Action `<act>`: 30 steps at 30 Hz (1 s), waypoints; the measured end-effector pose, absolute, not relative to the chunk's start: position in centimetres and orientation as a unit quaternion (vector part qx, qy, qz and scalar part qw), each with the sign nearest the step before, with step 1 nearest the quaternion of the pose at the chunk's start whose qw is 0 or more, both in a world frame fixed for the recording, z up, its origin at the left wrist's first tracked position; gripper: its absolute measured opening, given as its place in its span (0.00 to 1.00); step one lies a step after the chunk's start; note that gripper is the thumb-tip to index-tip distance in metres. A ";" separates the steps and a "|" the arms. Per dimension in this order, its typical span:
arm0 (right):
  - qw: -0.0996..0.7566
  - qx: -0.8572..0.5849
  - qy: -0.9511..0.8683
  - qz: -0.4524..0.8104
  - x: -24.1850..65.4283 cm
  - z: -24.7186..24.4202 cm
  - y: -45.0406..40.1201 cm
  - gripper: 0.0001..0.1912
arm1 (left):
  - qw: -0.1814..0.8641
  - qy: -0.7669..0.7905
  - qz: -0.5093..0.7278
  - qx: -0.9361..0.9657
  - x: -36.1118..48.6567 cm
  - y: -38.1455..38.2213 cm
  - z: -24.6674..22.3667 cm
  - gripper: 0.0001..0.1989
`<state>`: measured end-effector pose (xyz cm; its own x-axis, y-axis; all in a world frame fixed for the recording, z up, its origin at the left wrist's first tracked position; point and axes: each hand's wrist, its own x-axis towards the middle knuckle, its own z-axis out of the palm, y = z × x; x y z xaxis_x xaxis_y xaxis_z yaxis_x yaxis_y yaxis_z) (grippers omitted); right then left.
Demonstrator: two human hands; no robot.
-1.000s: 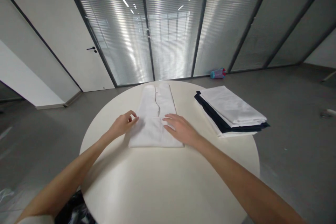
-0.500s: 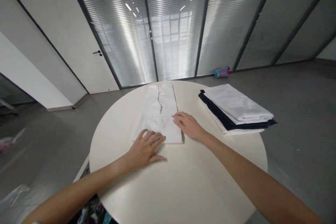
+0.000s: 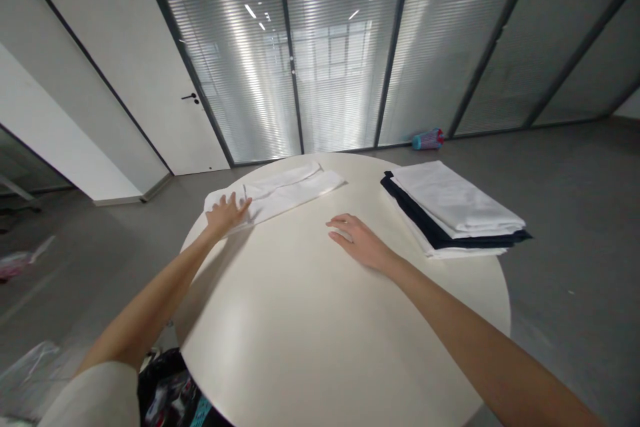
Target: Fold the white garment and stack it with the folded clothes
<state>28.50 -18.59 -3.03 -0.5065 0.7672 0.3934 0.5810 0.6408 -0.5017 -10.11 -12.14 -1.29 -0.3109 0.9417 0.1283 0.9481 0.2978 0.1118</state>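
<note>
A folded white garment (image 3: 295, 192) lies slanted across the far left part of the round white table (image 3: 320, 327), with a seam or opening running along it. My left hand (image 3: 226, 213) rests on its near left end, fingers spread and palm down. My right hand (image 3: 364, 241) is at the middle of the table, apart from the garment. Its fingers are slightly curved and parted, with nothing in them. Right of it is a stack of folded cloth: a white piece (image 3: 455, 200) on top, a dark navy one (image 3: 430, 230) beneath and white at the bottom.
An open black bag (image 3: 167, 380) with mixed items stands below the table's left edge. A blue and red cylindrical item (image 3: 427, 139) lies on the floor by the glass wall (image 3: 330, 80). Clear plastic (image 3: 30, 373) lies on the floor at the left.
The folded white garment has moved left and turned from lengthwise to slanted, with my left hand on it. My right hand has stayed nearly in place and no longer touches the garment.
</note>
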 end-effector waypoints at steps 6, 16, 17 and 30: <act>0.321 -0.373 -0.853 0.172 28.8 -2.0 -19.1 0.16 | -0.022 -0.757 -0.073 -0.649 -9.0 -8.0 -3.6 0.39; 0.365 -0.320 -0.856 0.178 30.3 -0.2 -18.7 0.13 | -0.036 -0.433 -0.116 -0.893 -6.6 -11.8 -0.9 0.27; 0.321 -0.316 -0.875 0.175 29.9 -0.9 -18.7 0.15 | -0.049 -0.463 -0.154 -0.871 -5.4 -12.5 -1.2 0.27; 0.191 -0.351 -0.913 0.085 27.8 -3.0 -19.7 0.20 | -0.069 -0.404 -0.085 -0.908 -1.5 -17.2 -4.5 0.26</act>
<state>27.79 -19.65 -2.98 -0.6800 0.6735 0.2899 0.6088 0.7389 -0.2888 -1.47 -17.22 -4.46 0.6583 0.7463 0.0987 0.7228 -0.6632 0.1943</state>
